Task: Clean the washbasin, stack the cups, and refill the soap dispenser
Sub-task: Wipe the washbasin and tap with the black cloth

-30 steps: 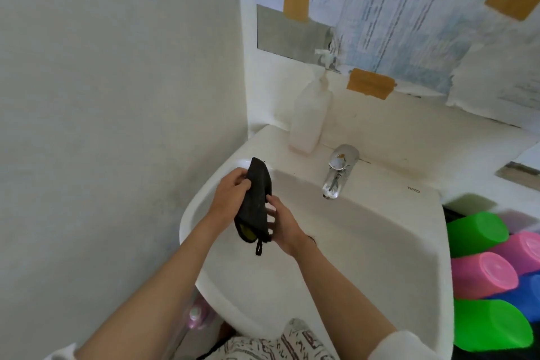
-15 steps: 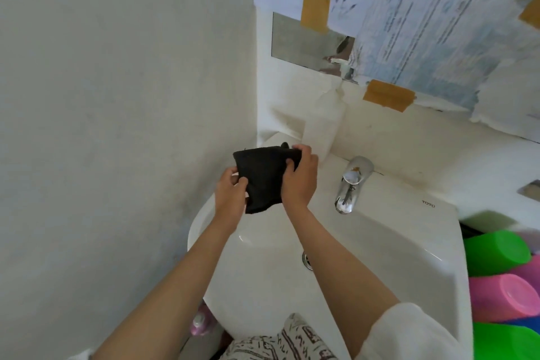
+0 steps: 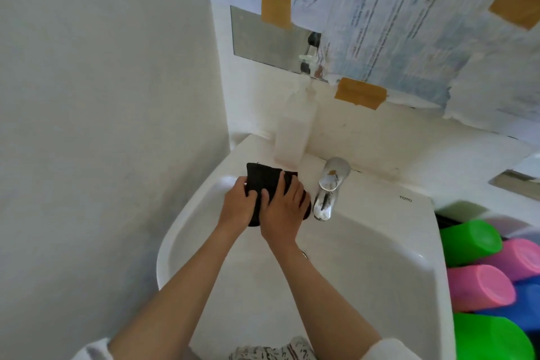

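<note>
Single head-worn view, wide-angle, looking forward and steeply down from above the front edge of the washbasin (image 3: 380,257). It faces the back wall, where the mirror (image 3: 263,38) and faucet (image 3: 328,187) lie near centre. The side wall (image 3: 102,126) fills the left; cups (image 3: 479,286) crowd the right edge. Both forearms enter from the bottom, close to the lens. No second view.

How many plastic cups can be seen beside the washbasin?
5, all lying right of the washbasin: green cup, pink cup, pink cup, blue cup, green cup. More may be hidden.
</note>
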The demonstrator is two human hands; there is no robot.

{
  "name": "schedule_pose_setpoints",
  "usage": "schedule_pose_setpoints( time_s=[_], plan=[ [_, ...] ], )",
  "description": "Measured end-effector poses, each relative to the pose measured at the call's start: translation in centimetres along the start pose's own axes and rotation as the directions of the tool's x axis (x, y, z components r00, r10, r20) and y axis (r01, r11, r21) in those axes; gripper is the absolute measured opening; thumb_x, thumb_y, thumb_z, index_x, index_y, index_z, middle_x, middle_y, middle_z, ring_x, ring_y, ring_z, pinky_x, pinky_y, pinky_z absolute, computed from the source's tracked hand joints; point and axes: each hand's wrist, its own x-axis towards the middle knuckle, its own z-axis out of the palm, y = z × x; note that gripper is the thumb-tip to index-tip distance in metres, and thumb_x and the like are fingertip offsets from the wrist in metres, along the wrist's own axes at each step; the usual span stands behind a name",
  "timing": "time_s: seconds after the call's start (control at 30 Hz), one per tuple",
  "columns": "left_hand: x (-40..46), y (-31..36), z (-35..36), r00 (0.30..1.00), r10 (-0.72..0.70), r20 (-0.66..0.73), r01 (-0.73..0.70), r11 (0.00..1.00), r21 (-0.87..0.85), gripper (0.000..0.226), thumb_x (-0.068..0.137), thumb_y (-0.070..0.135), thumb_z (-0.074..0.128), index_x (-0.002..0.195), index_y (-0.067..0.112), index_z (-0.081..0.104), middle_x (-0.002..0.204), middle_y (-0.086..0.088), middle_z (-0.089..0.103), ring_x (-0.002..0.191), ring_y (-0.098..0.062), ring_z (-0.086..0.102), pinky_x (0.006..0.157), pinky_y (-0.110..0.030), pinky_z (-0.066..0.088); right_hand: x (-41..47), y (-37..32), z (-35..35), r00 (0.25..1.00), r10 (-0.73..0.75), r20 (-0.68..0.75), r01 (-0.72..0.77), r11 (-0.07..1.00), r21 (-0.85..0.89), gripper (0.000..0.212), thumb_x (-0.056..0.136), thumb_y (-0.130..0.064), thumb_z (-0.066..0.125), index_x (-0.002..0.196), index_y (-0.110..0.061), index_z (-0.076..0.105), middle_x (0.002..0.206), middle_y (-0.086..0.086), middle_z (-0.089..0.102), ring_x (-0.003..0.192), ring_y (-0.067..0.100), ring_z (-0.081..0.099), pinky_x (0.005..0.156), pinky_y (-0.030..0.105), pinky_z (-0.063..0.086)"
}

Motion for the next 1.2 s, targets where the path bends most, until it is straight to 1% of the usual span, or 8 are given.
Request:
schedule_pose_setpoints(
  time_s=[0.1,0.27,0.5,0.7,0.77,0.9,1.1,1.2],
  plan=[
    [0.5,-0.8,-0.9,0.995,0.042,-0.095,-0.031,0.992,0.12,0.032,0.092,0.011,0.042,0.124,0.009,0.049,0.122,-0.006,0.049,0.106,-0.018,0.052,0.084,-0.023,0.043,0.0,0.0,1.0,0.999,-0.036,0.035,0.037,0.999,-0.033,0.069,0.086,-0.055,0.039,0.131,-0.003,0.049,0.133,0.021,0.051,0.124,0.038,0.048,0.11,0.047,0.016],
    [1.4,-2.2,-3.8,0.97,0.154,-0.187,-0.114,0.971,0.21,0.034,0.092,0.008,0.044,0.125,0.013,0.05,0.127,-0.007,0.048,0.122,-0.021,0.043,0.095,-0.022,0.033,1.3,-0.8,1.8,0.988,-0.139,0.059,0.148,0.969,-0.199,0.09,0.056,-0.04,0.085,0.131,-0.006,0.05,0.133,0.02,0.052,0.126,0.035,0.047,0.11,0.047,0.028],
    [2.1,-4.0,-6.2,0.955,0.177,-0.237,-0.065,0.908,0.415,0.038,0.086,0.014,0.06,0.124,0.009,0.054,0.123,-0.012,0.055,0.118,-0.027,0.045,0.096,-0.031,0.038,2.2,-3.5,3.0,0.938,-0.328,0.115,0.341,0.93,-0.134,0.085,0.059,-0.039,0.082,0.132,-0.008,0.051,0.134,0.017,0.052,0.126,0.033,0.049,0.106,0.046,0.029],
    [1.8,-5.0,-6.7,0.934,0.236,-0.269,-0.085,0.877,0.473,0.032,0.082,0.01,0.066,0.112,0.007,0.058,0.106,-0.012,0.062,0.101,-0.029,0.054,0.082,-0.039,0.047,3.3,-5.6,3.2,0.833,-0.483,0.268,0.493,0.869,0.034,0.071,0.089,-0.025,0.053,0.148,-0.011,0.017,0.154,0.017,0.016,0.144,0.034,0.009,0.111,0.044,-0.011],
    [1.6,-5.0,-6.9,0.92,0.272,-0.283,-0.12,0.88,0.459,0.025,0.081,0.005,0.066,0.105,0.007,0.059,0.097,-0.012,0.063,0.094,-0.029,0.056,0.077,-0.037,0.046,3.3,-5.6,3.3,0.828,-0.514,0.223,0.535,0.844,-0.042,0.072,0.084,-0.027,0.06,0.146,-0.012,0.025,0.151,0.016,0.027,0.141,0.034,0.02,0.114,0.045,0.004],
    [1.5,-4.5,-6.5,0.931,0.277,-0.239,-0.148,0.883,0.446,0.031,0.084,0.004,0.062,0.114,0.007,0.055,0.102,-0.012,0.063,0.095,-0.026,0.054,0.074,-0.031,0.044,2.7,-4.3,4.0,0.884,-0.46,0.087,0.468,0.866,-0.177,0.076,0.067,-0.033,0.077,0.134,-0.014,0.049,0.137,0.012,0.051,0.129,0.031,0.046,0.107,0.047,0.032],
    [0.8,-3.2,-4.0,0.949,0.31,-0.063,-0.252,0.862,0.44,0.037,0.089,0.011,0.055,0.126,0.013,0.051,0.12,-0.009,0.059,0.115,-0.025,0.048,0.093,-0.03,0.038,1.5,0.5,2.3,0.948,-0.314,0.055,0.317,0.915,-0.248,0.076,0.072,-0.027,0.076,0.137,-0.009,0.042,0.141,0.017,0.045,0.131,0.034,0.041,0.113,0.047,0.005],
    [0.1,-2.5,-2.7,0.954,0.3,-0.012,-0.257,0.836,0.484,0.039,0.09,0.013,0.054,0.128,0.014,0.048,0.123,-0.008,0.055,0.116,-0.025,0.048,0.095,-0.034,0.039,1.3,3.0,1.8,0.958,-0.287,0.016,0.282,0.929,-0.24,0.077,0.077,-0.027,0.071,0.141,-0.01,0.032,0.144,0.015,0.041,0.135,0.032,0.037,0.113,0.047,0.012]
  ],
)
